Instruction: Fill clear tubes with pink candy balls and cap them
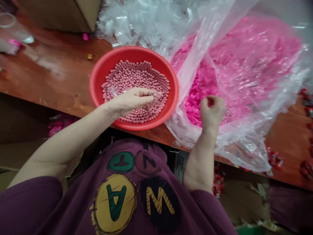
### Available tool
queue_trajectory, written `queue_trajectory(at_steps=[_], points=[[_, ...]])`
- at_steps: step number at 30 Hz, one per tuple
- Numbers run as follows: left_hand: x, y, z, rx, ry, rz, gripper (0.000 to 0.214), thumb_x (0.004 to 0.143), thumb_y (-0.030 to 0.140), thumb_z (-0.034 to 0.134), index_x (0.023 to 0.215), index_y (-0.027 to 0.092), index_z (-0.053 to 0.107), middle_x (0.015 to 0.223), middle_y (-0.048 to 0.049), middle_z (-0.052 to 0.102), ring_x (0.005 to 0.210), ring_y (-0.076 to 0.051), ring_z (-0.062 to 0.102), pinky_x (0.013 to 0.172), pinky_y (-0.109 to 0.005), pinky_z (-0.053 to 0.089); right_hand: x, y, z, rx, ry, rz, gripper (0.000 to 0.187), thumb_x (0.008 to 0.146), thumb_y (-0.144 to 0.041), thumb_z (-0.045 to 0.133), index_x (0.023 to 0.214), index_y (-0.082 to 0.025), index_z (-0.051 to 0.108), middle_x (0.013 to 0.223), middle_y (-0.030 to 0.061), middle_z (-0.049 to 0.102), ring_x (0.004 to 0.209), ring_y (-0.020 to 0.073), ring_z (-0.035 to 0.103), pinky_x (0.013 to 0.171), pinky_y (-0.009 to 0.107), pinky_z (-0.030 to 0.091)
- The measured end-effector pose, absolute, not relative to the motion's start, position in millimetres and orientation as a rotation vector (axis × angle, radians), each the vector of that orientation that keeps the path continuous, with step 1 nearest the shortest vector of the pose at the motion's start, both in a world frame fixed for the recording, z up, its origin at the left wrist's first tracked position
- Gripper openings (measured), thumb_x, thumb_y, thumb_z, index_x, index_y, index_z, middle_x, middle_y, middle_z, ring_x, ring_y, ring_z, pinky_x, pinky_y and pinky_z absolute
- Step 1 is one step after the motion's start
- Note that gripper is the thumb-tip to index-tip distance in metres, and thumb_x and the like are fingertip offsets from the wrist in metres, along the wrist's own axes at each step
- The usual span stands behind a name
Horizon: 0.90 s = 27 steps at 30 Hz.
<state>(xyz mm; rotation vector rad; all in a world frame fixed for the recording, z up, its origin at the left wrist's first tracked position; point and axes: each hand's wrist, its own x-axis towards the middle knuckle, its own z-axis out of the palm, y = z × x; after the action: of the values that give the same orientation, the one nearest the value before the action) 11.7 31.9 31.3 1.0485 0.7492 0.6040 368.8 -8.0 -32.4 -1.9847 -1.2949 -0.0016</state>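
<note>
My left hand [133,101] hangs inside a red plastic bowl [137,52], just above a mass of small pale pink beads [137,76]. Its fingers close on a small clear plastic piece [156,98]. My right hand [212,111] is over a heap of bright pink pieces [200,93] lying in an open transparent plastic bag [246,130]. Its fingers curl together, and whether they pinch a piece is hidden. The bowl's rim touches the bag's edge.
The bowl and bag rest on a worn reddish wooden table [56,78]. Behind them lies a pile of clear plastic pieces [144,23]. A cardboard box [61,13] stands at the back left, and red wrapped items [275,158] lie at the right.
</note>
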Motion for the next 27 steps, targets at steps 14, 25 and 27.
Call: queue_trajectory(at_steps=[14,25,27], points=[[-11,13,27,0.527,0.720,0.786,0.013,0.100,0.005,0.066,0.102,0.010,0.077,0.094,-0.0070,0.078,0.084,-0.016,0.079,0.088,-0.032,0.069,210,11,2,-1.177,-1.332,1.019,0.043,0.092,-0.059,0.093,0.118,-0.028,0.079,0.111,0.0028,0.080,0.100,0.0205,0.077,0.092,0.042,0.071],[-4,23,31,0.626,0.769,0.743,0.027,0.095,-0.011,0.062,0.092,0.009,0.079,0.086,-0.0032,0.072,0.079,-0.012,0.070,0.080,-0.029,0.064,201,5,5,-1.141,-1.552,0.794,0.032,0.103,-0.059,0.082,0.119,-0.033,0.087,0.114,0.0015,0.084,0.105,0.0215,0.079,0.102,0.044,0.068],[2,15,28,0.582,0.764,0.765,0.025,0.096,-0.010,0.063,0.095,0.009,0.080,0.087,-0.0026,0.072,0.077,-0.011,0.069,0.078,-0.027,0.062,198,4,7,-1.123,-1.610,0.698,0.025,0.104,-0.053,0.082,0.117,-0.032,0.088,0.113,0.0023,0.085,0.108,0.0219,0.079,0.103,0.044,0.067]])
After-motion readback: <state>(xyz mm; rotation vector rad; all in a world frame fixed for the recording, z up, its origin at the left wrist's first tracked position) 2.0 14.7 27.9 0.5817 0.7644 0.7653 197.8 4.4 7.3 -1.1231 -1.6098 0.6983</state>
